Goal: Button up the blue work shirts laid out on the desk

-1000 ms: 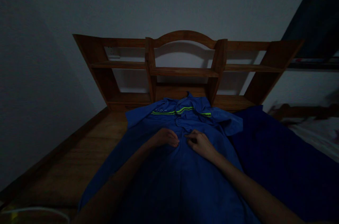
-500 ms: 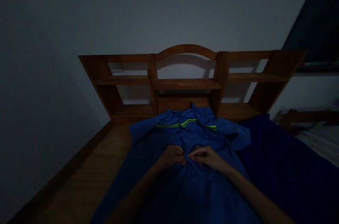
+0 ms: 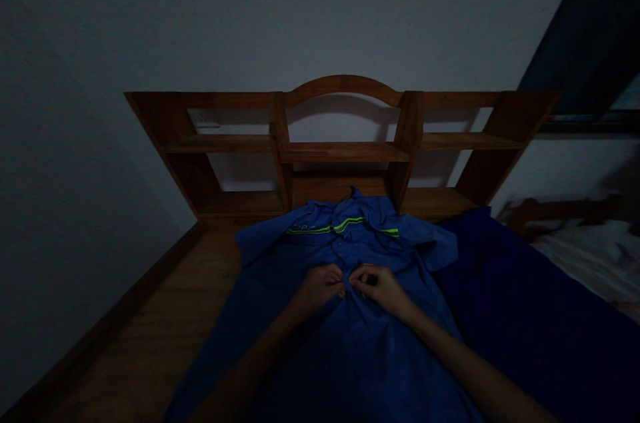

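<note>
A blue short-sleeved shirt (image 3: 310, 336) with yellow-green stripes across the chest lies spread out, its collar towards the headboard. At the front opening, my left hand (image 3: 320, 286) pinches the cloth with curled fingers. Close beside it, my right hand (image 3: 379, 286) has thumb and forefinger closed together on the other side of the front edge. The cloth is drawn up in folds between the two hands. One button (image 3: 338, 245) shows above them on the placket; whatever sits right between the fingertips is too dark and small to make out.
A wooden headboard with shelves (image 3: 345, 153) stands against the wall behind the collar. Bare wooden boards (image 3: 170, 323) lie to the left. Dark blue cloth (image 3: 530, 316) covers the right side. Farther right is pale bedding (image 3: 590, 256). The room is dim.
My right thumb and forefinger have come together at the shirt's front edge. Both hands stay close together there. The whole view has shifted slightly.
</note>
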Demonstrator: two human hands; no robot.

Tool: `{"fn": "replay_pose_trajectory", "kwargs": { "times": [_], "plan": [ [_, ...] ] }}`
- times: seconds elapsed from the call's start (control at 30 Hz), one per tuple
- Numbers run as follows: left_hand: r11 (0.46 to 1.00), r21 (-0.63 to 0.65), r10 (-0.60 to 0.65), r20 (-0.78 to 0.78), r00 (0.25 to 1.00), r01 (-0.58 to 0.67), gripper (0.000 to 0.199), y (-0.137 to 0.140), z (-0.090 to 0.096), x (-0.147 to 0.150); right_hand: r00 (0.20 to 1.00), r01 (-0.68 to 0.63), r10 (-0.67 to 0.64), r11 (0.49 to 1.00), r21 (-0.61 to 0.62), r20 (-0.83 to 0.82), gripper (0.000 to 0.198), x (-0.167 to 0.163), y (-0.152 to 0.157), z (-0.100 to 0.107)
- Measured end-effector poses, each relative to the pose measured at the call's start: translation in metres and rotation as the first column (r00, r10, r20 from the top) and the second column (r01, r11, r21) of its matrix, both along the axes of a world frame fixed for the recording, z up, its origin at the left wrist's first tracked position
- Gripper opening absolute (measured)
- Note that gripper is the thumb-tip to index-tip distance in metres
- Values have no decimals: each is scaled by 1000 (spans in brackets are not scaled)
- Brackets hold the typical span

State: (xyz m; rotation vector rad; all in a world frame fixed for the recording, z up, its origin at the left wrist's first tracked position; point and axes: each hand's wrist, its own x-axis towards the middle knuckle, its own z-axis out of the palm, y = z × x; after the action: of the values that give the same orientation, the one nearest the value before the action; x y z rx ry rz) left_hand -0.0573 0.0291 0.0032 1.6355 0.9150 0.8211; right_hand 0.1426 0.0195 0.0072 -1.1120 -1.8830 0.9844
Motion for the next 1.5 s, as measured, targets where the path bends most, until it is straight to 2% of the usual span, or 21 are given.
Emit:
{"fn": "replay_pose_trajectory", "kwargs": {
  "times": [0.1, 0.23, 0.43, 0.6, 0.83, 1.03, 1.17, 1.3, 1.4, 1.5],
  "plan": [
    [999, -40, 5, 37, 999, -3, 11, 1, -2, -1, 998, -46, 49, 996, -78, 35, 18, -3, 5, 3],
    [983, -184, 0, 109, 994, 20, 26, 2, -3, -5, 993, -85, 92, 991, -103, 73, 13, -6, 11, 5],
    [904, -427, 80, 217, 973, 20, 40, 1, 4, -6, 997, -55, 58, 996, -68, 48, 18, -6, 8, -7],
    [950, -313, 60, 143, 988, -13, 43, 1, 0, -3, 996, -62, 64, 997, -41, 61, 16, -5, 7, -13],
    [969, -246, 66, 131, 989, -32, 42, 0, -8, -1, 993, -83, 85, 996, -28, 76, 14, -5, 6, -8],
    [989, -141, 22, -81, 996, -33, 45, 4, -4, -1, 991, -118, 122, 991, -70, 51, 17, -1, 7, -6],
    [984, -178, -55, -198, 979, 19, 51, 6, 1, -3, 988, -156, 155, 980, -120, -11, 21, 1, 12, -10],
    [967, -220, -190, -290, 938, 128, 53, -19, 21, 3, 982, -182, 170, 967, -175, -83, 30, 1, 17, -13],
    [942, -273, -287, -360, 888, 194, 53, -61, 35, 8, 978, -194, 172, 960, -204, -120, 36, 2, 19, -15],
    [963, -181, -254, -387, 887, 197, 48, -113, 42, 10, 975, -197, 169, 957, -212, -144, 38, 3, 20, -17]
  ]
}}
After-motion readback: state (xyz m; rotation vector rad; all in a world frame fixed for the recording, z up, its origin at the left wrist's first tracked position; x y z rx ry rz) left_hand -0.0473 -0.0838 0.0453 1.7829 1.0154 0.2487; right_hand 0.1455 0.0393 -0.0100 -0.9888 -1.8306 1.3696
